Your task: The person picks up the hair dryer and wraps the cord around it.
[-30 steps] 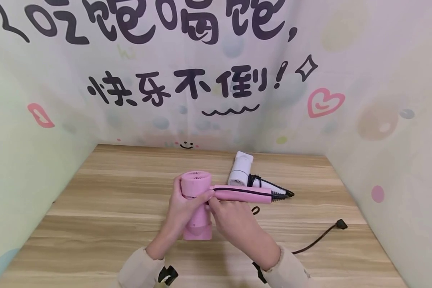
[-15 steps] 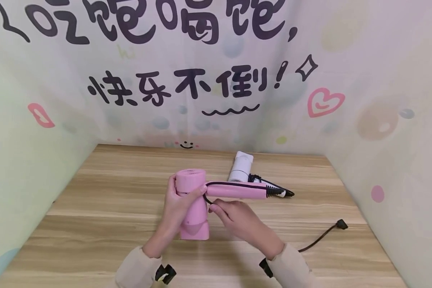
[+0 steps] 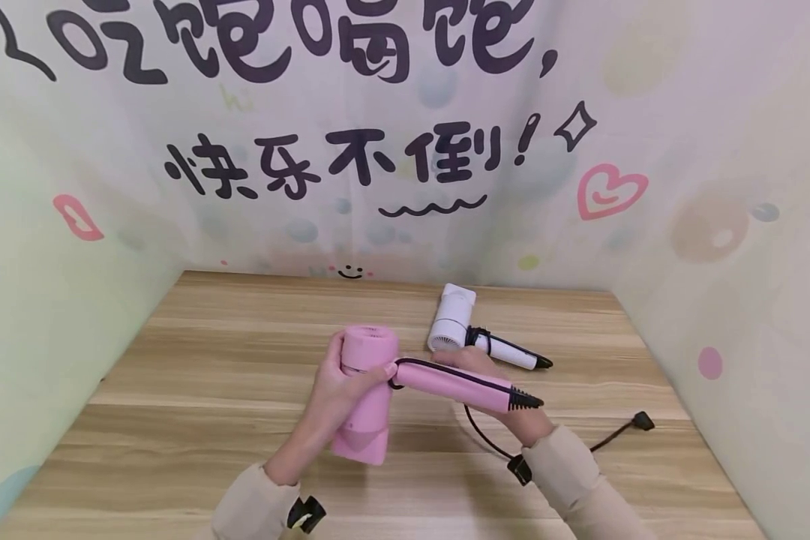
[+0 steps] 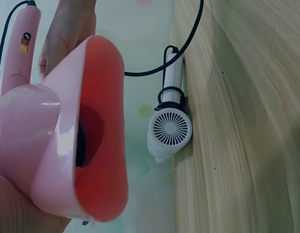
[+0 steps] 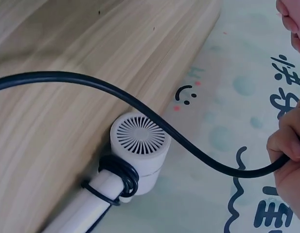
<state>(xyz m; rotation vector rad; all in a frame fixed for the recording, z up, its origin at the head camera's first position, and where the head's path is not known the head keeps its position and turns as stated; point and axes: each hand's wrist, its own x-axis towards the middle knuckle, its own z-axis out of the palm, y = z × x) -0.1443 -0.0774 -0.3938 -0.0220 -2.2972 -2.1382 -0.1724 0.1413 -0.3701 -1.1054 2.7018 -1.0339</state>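
Observation:
In the head view, my left hand (image 3: 331, 401) grips a pink hair dryer (image 3: 370, 405) round its barrel, thumb near the base of the handle. The nozzle points down toward me, and the handle extends to the right. A black cord (image 3: 439, 366) runs back along that handle and bends under my left thumb. Partly hidden behind the handle is my right hand (image 3: 474, 360). The right wrist view shows its curled fingers (image 5: 291, 141) holding the cord, which hangs away in a loose curve. In the left wrist view, the nozzle (image 4: 103, 131) opens toward the wooden table.
A white hair dryer (image 3: 454, 319) lies at the back of the table (image 3: 229, 360), its black cord wound round its handle. A black plug (image 3: 642, 421) lies on the right side. Printed cloth walls (image 3: 277, 225) border the table.
My right hand has moved from below the pink dryer's handle to behind and above it, taking the cord along. The handle now slants down to the right; my left hand keeps its grip.

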